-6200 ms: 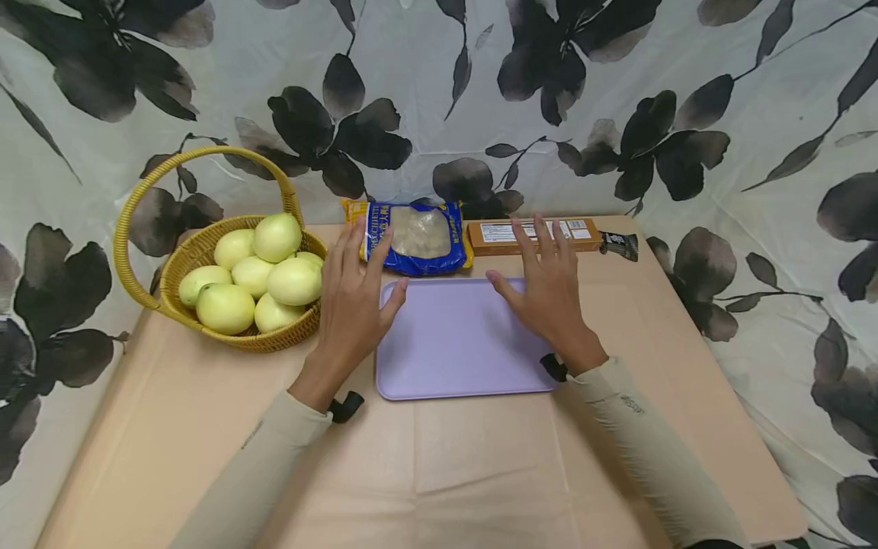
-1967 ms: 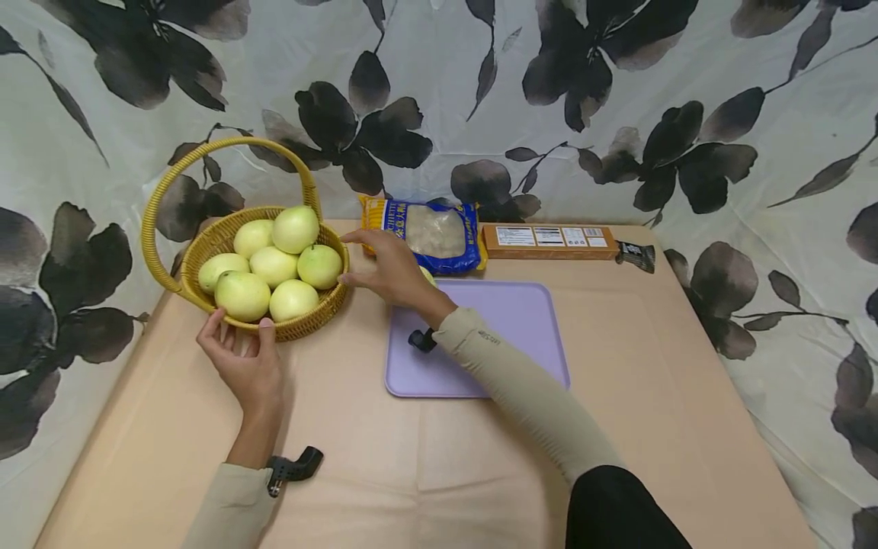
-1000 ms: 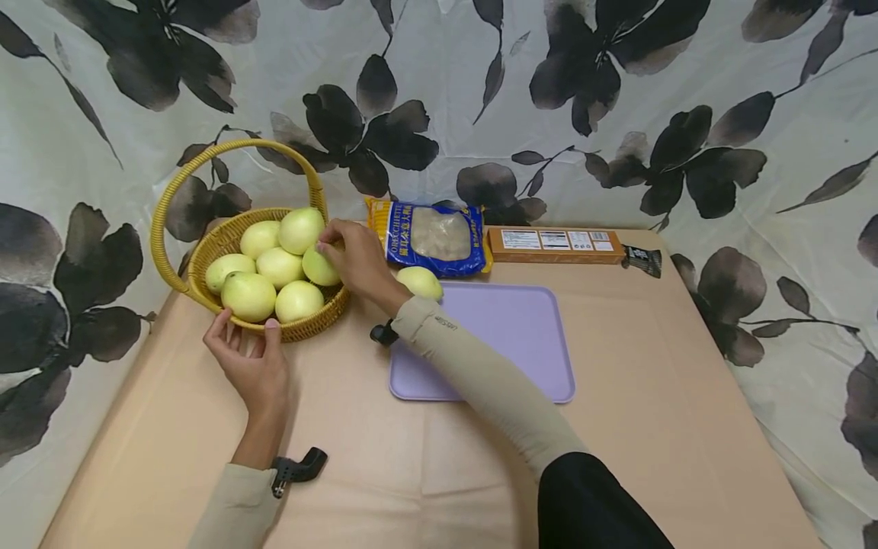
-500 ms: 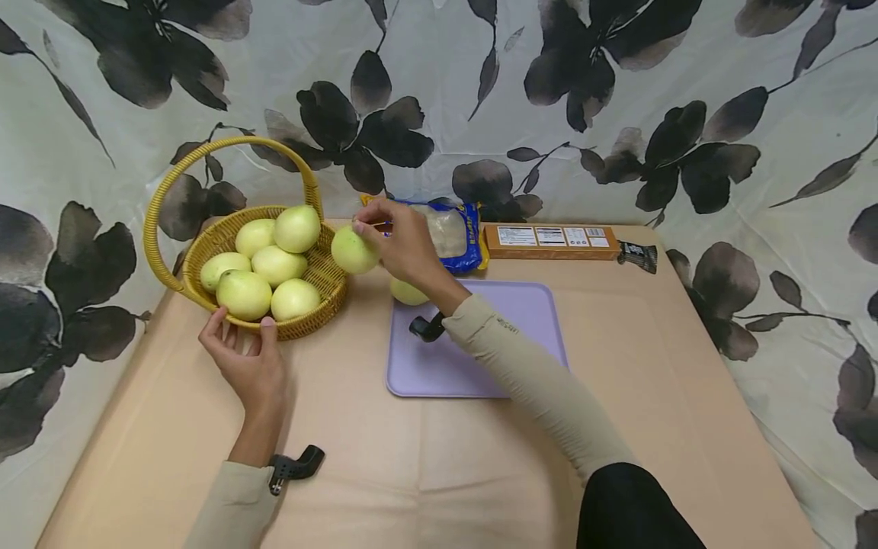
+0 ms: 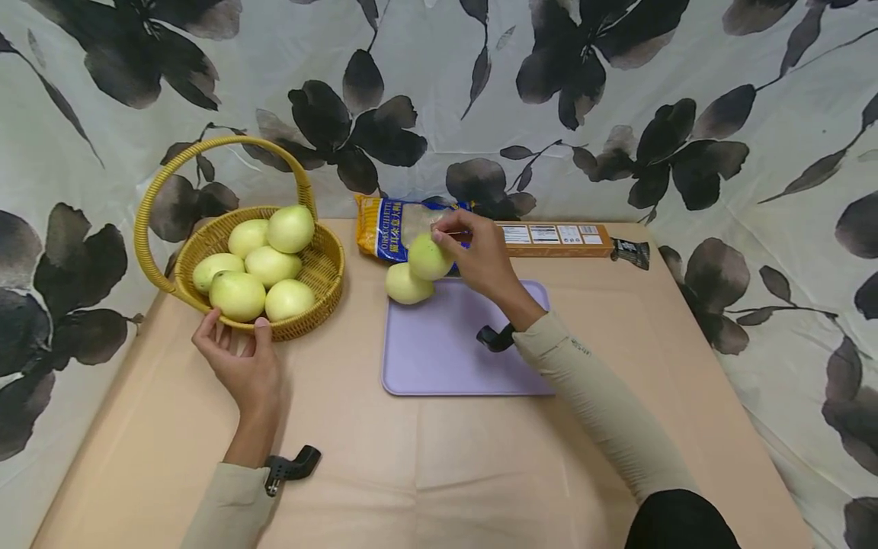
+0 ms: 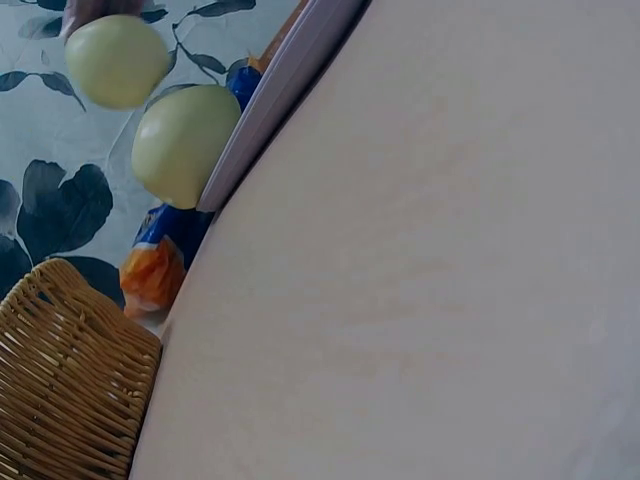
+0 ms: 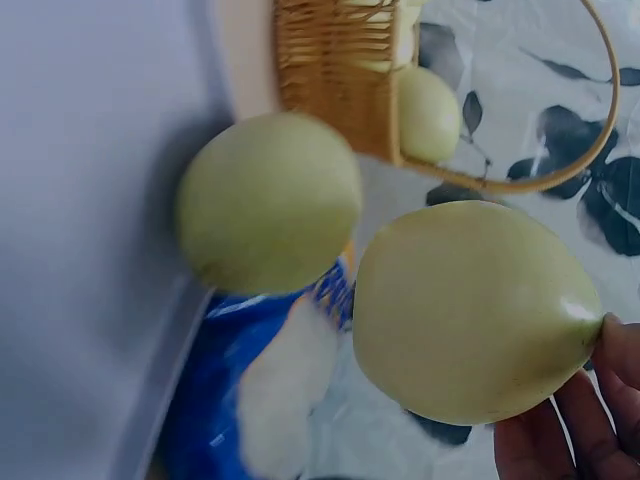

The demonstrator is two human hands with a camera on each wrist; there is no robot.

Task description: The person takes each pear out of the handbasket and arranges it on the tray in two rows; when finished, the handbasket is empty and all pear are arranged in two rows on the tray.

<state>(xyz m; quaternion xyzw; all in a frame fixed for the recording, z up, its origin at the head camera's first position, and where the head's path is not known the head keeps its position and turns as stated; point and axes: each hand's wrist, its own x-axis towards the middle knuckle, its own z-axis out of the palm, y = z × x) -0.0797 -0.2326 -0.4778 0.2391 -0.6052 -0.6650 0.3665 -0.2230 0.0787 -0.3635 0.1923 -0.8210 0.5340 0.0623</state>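
Right hand [image 5: 483, 258] pinching one fruit [image 5: 428, 258], left hand [image 5: 245, 374] fingers spread against the basket [image 5: 319, 315], we judged gentle pressure best.

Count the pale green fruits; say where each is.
8: six fruits in the basket, one fruit at the far-left corner of the tray, one fruit in the right hand. More may be hidden in the basket.

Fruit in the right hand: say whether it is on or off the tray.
Off. The right hand holds the fruit up, and the left wrist view shows a gap between it and the tray.
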